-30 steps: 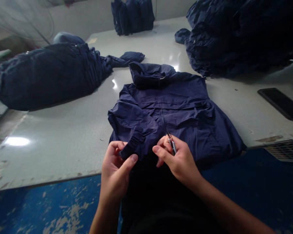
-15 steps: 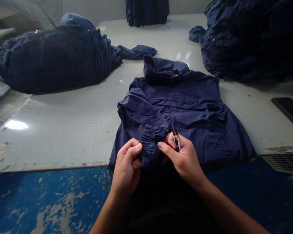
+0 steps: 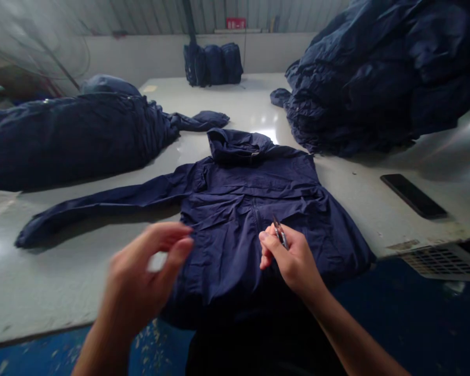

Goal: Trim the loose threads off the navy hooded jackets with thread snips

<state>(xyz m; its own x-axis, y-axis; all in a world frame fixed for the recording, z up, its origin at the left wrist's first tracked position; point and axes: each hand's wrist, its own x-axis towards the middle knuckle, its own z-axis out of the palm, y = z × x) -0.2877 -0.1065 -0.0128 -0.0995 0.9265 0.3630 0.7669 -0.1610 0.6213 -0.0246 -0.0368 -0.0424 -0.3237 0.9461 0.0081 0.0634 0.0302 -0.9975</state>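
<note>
In the head view, the navy jacket [image 3: 227,230] lies on the pale surface [image 3: 62,284], its collar [image 3: 238,145] at the far end and its lower part toward the wearer, at the near edge. One sleeve [image 3: 113,201] stretches out from the jacket's left side and rests on the surface.

The left grip [image 3: 139,271], somewhat blurred, is at the jacket's lower left, nearer the wearer than the sleeve. Thumb and fingers curve toward each other but stand apart, with a gap between them; their tips overlap the jacket's left edge in the view, and whether they touch the cloth cannot be told.

The right grip [image 3: 292,256] is over the jacket's lower front, just right of its middle line. Its fingers are wrapped around small metal snips [image 3: 281,235], whose tips point away from the wearer, toward the upper part of the jacket. The jacket lies beneath and beyond this grip; contact between them is unclear.

Left of the jacket and farther off lies a long dark bundle [image 3: 70,143]; beyond its collar stands a folded stack [image 3: 215,65]. Beyond the jacket on the right rises a big heap of cloth [image 3: 376,89], and a black phone [image 3: 413,196] lies to the jacket's right.
</note>
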